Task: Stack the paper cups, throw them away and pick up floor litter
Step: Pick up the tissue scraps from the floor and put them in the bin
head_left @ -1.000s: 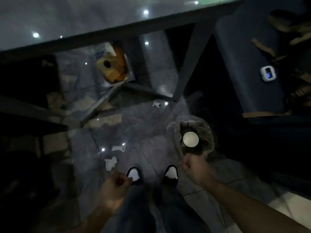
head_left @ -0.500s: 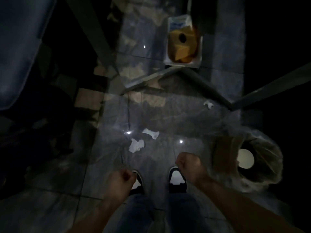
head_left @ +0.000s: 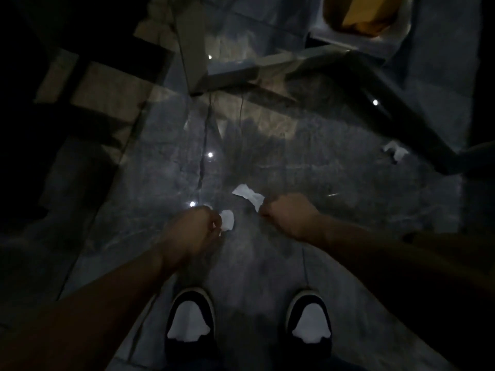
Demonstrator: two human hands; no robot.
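Observation:
Three white paper scraps lie on the dark glossy floor. A crumpled scrap (head_left: 227, 220) sits at the fingertips of my left hand (head_left: 197, 231), whose fingers pinch its left edge. A longer paper strip (head_left: 247, 196) lies just beyond it; its near end vanishes under the knuckles of my right hand (head_left: 290, 216), which is curled into a fist, and the dim light hides whether it grips the strip. The third scrap (head_left: 396, 151) lies apart at the right, beside a dark table leg. No paper cups or bin are in view.
My two black-and-white shoes (head_left: 191, 317) stand just behind the hands. Metal table legs (head_left: 396, 113) cross the floor ahead and to the right. A white tray holding yellow packaging (head_left: 359, 14) sits at the top right. Dark furniture fills the left side.
The view dropped toward the floor and the lined bin with the cup left the frame. Both hands moved forward and down from near my shoes to the two scraps.

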